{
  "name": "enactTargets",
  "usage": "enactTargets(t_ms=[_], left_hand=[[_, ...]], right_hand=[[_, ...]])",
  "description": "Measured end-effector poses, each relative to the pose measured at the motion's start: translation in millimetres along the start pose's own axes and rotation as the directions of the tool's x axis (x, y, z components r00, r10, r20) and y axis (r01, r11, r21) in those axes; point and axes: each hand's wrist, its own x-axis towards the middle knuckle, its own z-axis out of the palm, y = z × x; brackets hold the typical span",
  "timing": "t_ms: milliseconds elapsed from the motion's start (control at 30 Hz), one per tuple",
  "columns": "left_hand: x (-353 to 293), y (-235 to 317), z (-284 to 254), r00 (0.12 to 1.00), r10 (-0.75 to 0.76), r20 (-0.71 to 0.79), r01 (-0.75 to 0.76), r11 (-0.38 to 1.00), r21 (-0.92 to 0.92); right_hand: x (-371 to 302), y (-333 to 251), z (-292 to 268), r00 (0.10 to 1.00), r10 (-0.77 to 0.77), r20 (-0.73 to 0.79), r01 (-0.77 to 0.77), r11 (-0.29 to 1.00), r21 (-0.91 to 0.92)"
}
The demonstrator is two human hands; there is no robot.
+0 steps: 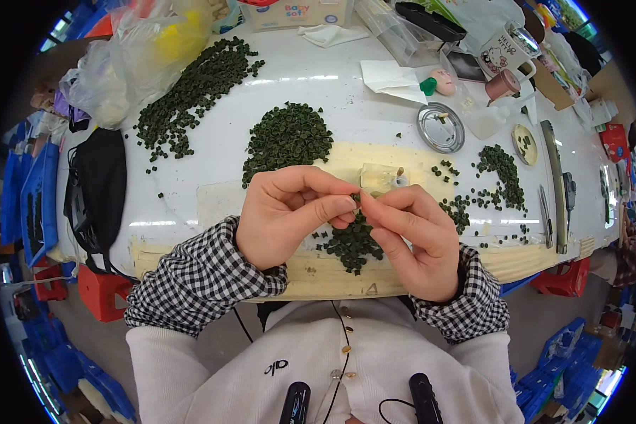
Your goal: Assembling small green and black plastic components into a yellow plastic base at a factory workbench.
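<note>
Green piece [355, 198] (one, partly hidden) is pinched between two hands [283, 219] [418, 237].

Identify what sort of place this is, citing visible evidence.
Probably a small-parts assembly workshop: heaps of small dark green parts on a white worktable, slim hand tools toward its right end, and blue plastic bins beyond its left end.

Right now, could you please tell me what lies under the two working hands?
Between the left hand and the right hand, a heap of small dark green pieces shows on the table. What lies directly beneath the hands cannot be seen because they cover it.
</note>
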Motion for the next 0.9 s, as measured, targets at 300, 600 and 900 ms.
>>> enactTargets(t_ms=[300, 600, 900], left_hand=[[3.5, 10.5, -5.6, 0.855, 0.455, 0.25, -0.501, 0.594, 0.63], [0.3, 2.2, -0.9, 0.996, 0.086, -0.006, -0.086, 0.994, 0.068], [1.0, -0.7, 0.9, 0.989, -0.148, -0.009, 0.146, 0.982, -0.12]], right_hand=[[-1.3, 3.8, -7.6, 0.958, 0.177, 0.227, -0.277, 0.782, 0.558], [0.3, -1.0, -5.3, 0.981, 0.132, 0.142, -0.17, 0.938, 0.301], [0.5, 0.7, -3.9, 0.996, -0.072, 0.051, 0.079, 0.986, -0.148]])
